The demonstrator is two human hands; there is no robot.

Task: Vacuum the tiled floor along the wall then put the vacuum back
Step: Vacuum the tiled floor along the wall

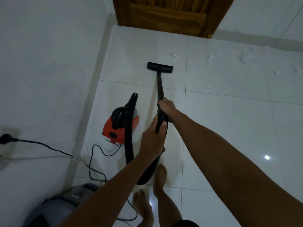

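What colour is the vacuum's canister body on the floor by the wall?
Red-orange, with a black top and handle; the canister body shows best in the head view.

red-and-black vacuum (120, 126), black wand (160, 86), white tiled floor (229, 112), brown door (168, 15)

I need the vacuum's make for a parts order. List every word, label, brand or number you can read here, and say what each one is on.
No text can be read in this picture.
Red vacuum body: no legible brand or label shows; the black switch on it bears no readable mark.
Grey appliance at lower left: a small dark marking on its top, too blurred to read.
Wand, floor nozzle and wall plug: no lettering visible.
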